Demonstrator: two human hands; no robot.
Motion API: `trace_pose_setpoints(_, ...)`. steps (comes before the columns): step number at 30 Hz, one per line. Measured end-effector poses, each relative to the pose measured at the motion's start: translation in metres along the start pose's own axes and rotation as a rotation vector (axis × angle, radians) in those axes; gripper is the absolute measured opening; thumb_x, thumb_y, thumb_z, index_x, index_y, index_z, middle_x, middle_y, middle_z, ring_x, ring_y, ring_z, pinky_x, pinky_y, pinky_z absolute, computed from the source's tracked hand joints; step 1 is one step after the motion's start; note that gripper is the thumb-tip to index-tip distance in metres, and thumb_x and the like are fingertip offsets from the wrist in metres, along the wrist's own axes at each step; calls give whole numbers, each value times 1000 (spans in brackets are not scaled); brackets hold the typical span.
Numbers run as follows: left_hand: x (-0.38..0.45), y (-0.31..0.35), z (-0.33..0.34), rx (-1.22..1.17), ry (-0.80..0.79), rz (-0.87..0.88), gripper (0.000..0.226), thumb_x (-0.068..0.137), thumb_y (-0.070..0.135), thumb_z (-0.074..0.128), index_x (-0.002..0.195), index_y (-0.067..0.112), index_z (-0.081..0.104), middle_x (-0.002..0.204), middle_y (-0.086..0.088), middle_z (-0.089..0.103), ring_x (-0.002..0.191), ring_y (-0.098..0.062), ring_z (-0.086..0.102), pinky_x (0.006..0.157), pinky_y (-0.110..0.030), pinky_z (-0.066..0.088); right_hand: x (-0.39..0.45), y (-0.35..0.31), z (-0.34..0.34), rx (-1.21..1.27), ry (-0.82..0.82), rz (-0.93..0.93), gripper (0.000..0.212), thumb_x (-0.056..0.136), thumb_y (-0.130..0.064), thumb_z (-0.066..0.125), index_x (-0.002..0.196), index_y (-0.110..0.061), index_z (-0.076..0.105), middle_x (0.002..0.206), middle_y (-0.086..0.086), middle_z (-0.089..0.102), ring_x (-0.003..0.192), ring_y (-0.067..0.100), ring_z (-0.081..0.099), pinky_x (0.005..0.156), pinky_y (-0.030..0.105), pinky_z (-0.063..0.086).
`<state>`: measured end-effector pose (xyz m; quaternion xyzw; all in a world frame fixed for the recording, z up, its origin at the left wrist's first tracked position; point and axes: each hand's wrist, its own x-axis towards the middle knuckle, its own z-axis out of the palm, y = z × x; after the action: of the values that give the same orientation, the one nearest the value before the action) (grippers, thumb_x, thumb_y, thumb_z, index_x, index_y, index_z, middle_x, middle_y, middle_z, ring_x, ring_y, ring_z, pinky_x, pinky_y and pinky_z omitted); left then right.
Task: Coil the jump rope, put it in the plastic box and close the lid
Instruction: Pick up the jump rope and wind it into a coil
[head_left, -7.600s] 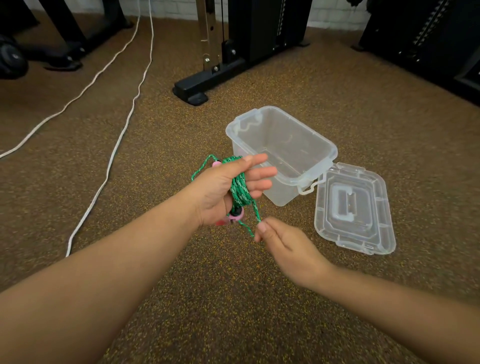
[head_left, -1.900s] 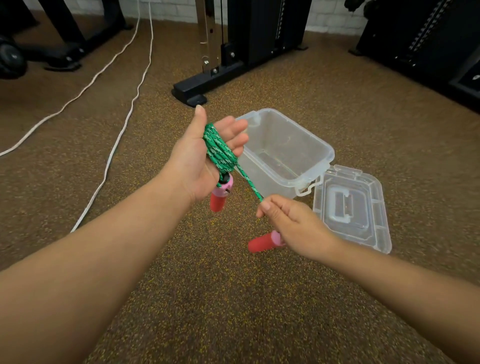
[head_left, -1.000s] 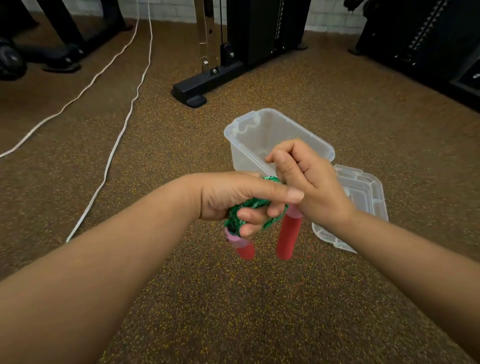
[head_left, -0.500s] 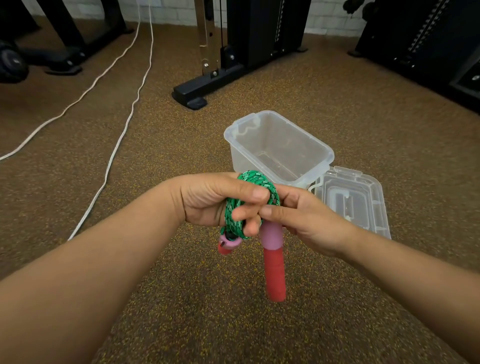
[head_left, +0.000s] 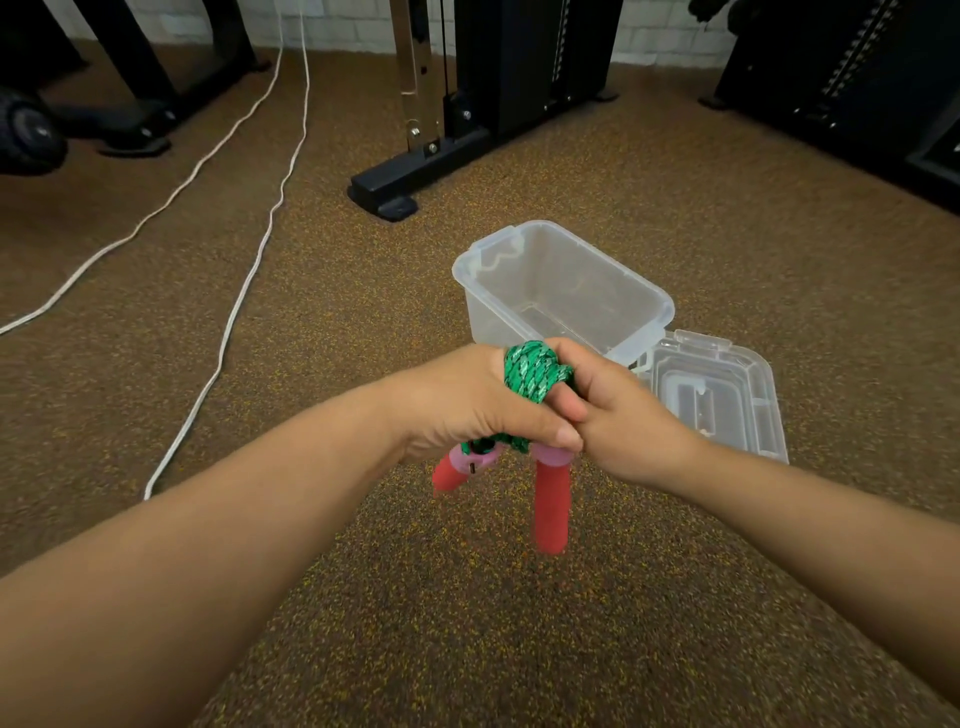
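While both hands meet in front of the body, the left hand (head_left: 467, 400) is clenched around the coiled green braided jump rope (head_left: 535, 371), with its thumb laid across the lower part of the coil. The right hand (head_left: 618, 415) grips the same coil from the opposite side, and its fingers are mostly hidden behind the bundle. Only the top of the coil shows between the hands; the rest is covered by the palms. Two red foam handles with pink collars hang below the hands: the shorter-looking handle (head_left: 452, 470) under the left hand, the longer-looking handle (head_left: 551, 506) under the meeting point of the hands. Just beyond the hands, the clear rectangular plastic box (head_left: 519, 306) stands open on the speckled brown floor (head_left: 467, 623). Its clear plastic lid (head_left: 727, 400) lies flat beyond the right hand, partly hidden by it, touching or just beside the box.
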<state>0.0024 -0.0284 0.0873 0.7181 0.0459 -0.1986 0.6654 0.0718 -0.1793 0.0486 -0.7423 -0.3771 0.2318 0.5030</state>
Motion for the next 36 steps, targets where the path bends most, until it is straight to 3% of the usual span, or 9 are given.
trace_pose_setpoints(3,-4,-2,4,113,64,-1,22,64,15,82,82,16,70,73,-25,63,63,-28,42,56,-40,34,2,-2,-3,-82,0,-64,29,81,-14,51,105,-31,54,85,5,66,78,20,63,71,50,54)
trace_pose_setpoints(6,-2,2,8,324,188,81,23,72,10,78,64,25,63,53,12,59,55,-9,51,58,-22,41,6,-4,-5,-158,58,-114,41,78,-6,46,104,-38,50,79,1,63,70,11,58,66,45,52)
trace_pose_setpoints(11,-2,5,12,462,170,138,21,77,16,71,65,30,61,56,8,60,54,-15,56,55,-37,51,4,-2,-11,-240,98,-217,40,72,-18,41,109,-26,50,93,5,66,85,18,61,73,35,50)
trace_pose_setpoints(16,-3,15,5,365,25,62,10,78,11,73,80,21,72,56,12,59,53,-8,48,56,-22,41,8,5,-18,-380,92,-267,33,83,-4,50,113,-18,52,93,-6,64,87,7,57,73,12,42)
trace_pose_setpoints(19,-2,14,0,310,39,28,27,68,19,80,88,3,70,68,-13,57,59,-21,49,60,-32,43,7,5,-16,-372,62,-280,30,88,-9,49,113,-25,48,90,-22,56,84,-9,55,70,5,38)
trace_pose_setpoints(22,-1,10,-2,188,36,3,42,63,13,81,93,-10,63,82,-27,62,68,-28,52,68,-46,44,4,6,-13,-299,30,-265,27,90,-15,48,109,-33,41,90,-20,56,82,-9,55,68,6,39)
trace_pose_setpoints(27,2,3,1,25,71,56,22,70,-7,74,90,-4,68,89,-23,68,85,-22,64,83,-33,50,6,4,-13,-278,7,-253,26,90,-16,46,111,-29,39,86,1,62,77,10,58,63,13,43)
trace_pose_setpoints(32,6,1,-15,-62,196,69,25,72,-14,68,88,5,68,83,-10,71,77,-16,68,75,-25,56,2,10,-16,-331,48,-253,19,94,-17,41,112,-23,41,93,-16,53,84,-6,52,70,11,40)
trace_pose_setpoints(36,12,1,-17,144,294,61,23,77,-1,71,98,7,67,97,-21,71,90,-33,67,90,-45,53,1,17,-12,-237,79,-140,17,98,-16,44,114,-22,42,97,1,60,85,8,56,72,29,47)
